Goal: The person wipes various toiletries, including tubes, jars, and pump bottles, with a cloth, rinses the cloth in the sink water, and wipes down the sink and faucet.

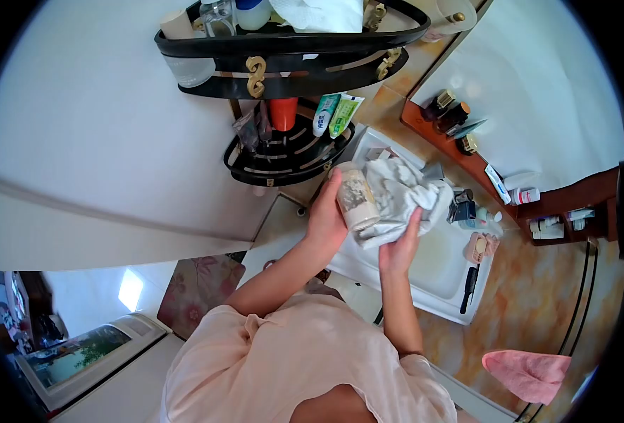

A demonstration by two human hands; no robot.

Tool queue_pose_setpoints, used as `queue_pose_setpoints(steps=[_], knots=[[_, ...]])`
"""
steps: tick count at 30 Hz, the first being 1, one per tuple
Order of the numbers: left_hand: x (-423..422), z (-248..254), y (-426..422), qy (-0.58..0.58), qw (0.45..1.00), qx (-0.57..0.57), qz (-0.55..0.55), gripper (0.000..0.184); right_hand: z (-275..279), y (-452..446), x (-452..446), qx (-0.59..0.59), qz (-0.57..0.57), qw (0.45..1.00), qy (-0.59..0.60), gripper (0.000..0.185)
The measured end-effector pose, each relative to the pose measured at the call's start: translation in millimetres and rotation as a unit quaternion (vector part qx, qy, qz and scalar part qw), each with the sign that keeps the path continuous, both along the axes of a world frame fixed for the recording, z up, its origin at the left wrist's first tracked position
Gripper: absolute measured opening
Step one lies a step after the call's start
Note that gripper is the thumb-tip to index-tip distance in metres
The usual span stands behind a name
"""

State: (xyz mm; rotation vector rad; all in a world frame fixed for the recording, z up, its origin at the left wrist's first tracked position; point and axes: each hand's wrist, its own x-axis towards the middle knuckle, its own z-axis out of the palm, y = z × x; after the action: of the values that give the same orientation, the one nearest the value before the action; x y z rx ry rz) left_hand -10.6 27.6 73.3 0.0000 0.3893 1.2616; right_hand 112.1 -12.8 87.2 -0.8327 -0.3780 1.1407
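My left hand (327, 217) is wrapped round a cylindrical container (358, 196), whitish with a grey-and-gold patterned side; it tilts over the sink. Its exact kind I cannot make out. In my right hand (400, 250) is a bunched white cloth (405, 201), hanging beside the container and touching its right side. Behind and below both hands lies the white sink (435, 285), partly hidden by the cloth.
Black corner shelves (291, 88) hold toothpaste tubes (335, 115) and a red cup (282, 113). A wooden ledge (460, 151) carries bottles under the mirror. A black-handled item (469, 289) and soap (477, 247) lie on the sink's right rim. A pink cloth (528, 374) hangs on a rail.
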Motion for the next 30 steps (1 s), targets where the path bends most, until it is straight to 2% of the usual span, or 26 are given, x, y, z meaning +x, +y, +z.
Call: queue_pose_setpoints(steps=[1, 3, 4, 6, 7, 8, 11, 15, 16, 17, 18, 19, 20, 21, 23, 24, 26, 29, 30], knots=[[-1.9, -11.0, 0.7, -0.038, 0.999, -0.019, -0.017, 0.047, -0.8, -3.8, 4.6, -0.011, -0.006, 0.999, -0.036, 0.046], [0.7, -31.7, 2.1, -0.038, 0.996, -0.085, -0.01, 0.051, -3.0, -15.0, 10.9, -0.029, -0.018, 0.993, -0.109, 0.045], [4.9, -38.1, 0.5, -0.041, 0.992, -0.115, -0.01, 0.052, -13.3, -21.9, 11.0, -0.043, -0.02, 0.99, -0.13, 0.043], [19.4, -55.1, -1.7, -0.029, 0.988, -0.153, -0.011, 0.052, -55.6, -32.1, 12.3, -0.07, -0.004, 0.969, -0.238, 0.041], [29.8, -65.2, -1.8, -0.016, 0.987, -0.161, -0.011, 0.052, -59.0, -34.4, 7.1, -0.084, 0.001, 0.953, -0.291, 0.04], [38.2, -75.9, -3.2, -0.002, 0.986, -0.168, -0.013, 0.052, -59.0, -34.3, 1.2, -0.073, -0.011, 0.973, -0.217, 0.041], [41.6, -94.5, -16.9, 0.113, 0.977, -0.171, -0.053, 0.049, -48.1, -31.2, 8.4, -0.115, 0.0, 0.985, -0.127, 0.04], [52.9, -91.9, -30.5, 0.105, 0.981, -0.153, -0.05, 0.044, -76.4, -32.3, 32.0, -0.142, 0.005, 0.93, -0.34, 0.051], [58.2, -112.2, -28.9, 0.128, 0.974, -0.17, -0.072, 0.048, -83.7, -28.6, 41.6, -0.14, 0.015, 0.914, -0.38, 0.052], [59.7, -138.1, -28.2, 0.289, 0.952, -0.086, -0.053, 0.051, -93.7, -24.3, 52.0, -0.139, 0.027, 0.898, -0.417, 0.052], [57.7, -168.0, -26.9, 0.441, 0.897, 0.003, -0.033, 0.054, -101.8, -20.7, 58.5, -0.136, 0.038, 0.88, -0.453, 0.053], [50.2, -166.6, -24.1, 0.577, 0.811, 0.093, -0.012, 0.058, -106.2, -18.2, 61.8, -0.121, 0.04, 0.868, -0.479, 0.053], [41.6, -165.3, -26.5, 0.645, 0.736, 0.202, 0.02, 0.065, -110.1, -15.1, 64.6, -0.105, 0.041, 0.855, -0.505, 0.053], [40.5, -150.4, -25.5, 0.666, 0.69, 0.282, -0.011, 0.065, -115.9, -13.7, 66.5, -0.092, 0.044, 0.842, -0.53, 0.053], [40.2, -136.2, -25.5, 0.687, 0.582, 0.429, -0.074, 0.064, -125.6, -13.5, 63.9, -0.089, 0.065, 0.847, -0.519, 0.052], [47.8, -142.2, -27.5, 0.727, 0.527, 0.438, -0.042, 0.061, -123.3, -12.5, 58.1, -0.09, 0.074, 0.845, -0.522, 0.052], [52.9, -156.2, -20.7, 0.718, 0.573, 0.391, -0.061, 0.06, -137.5, -13.9, 63.3, -0.091, 0.088, 0.848, -0.515, 0.046], [53.8, -155.0, -10.8, 0.669, 0.647, 0.365, -0.028, 0.059, -158.1, -24.2, 91.2, -0.11, -0.013, 0.888, -0.446, 0.039], [53.8, -158.2, -9.8, 0.658, 0.666, 0.35, -0.031, 0.059, -155.6, -26.7, 103.4, -0.13, -0.041, 0.886, -0.443, 0.036]])
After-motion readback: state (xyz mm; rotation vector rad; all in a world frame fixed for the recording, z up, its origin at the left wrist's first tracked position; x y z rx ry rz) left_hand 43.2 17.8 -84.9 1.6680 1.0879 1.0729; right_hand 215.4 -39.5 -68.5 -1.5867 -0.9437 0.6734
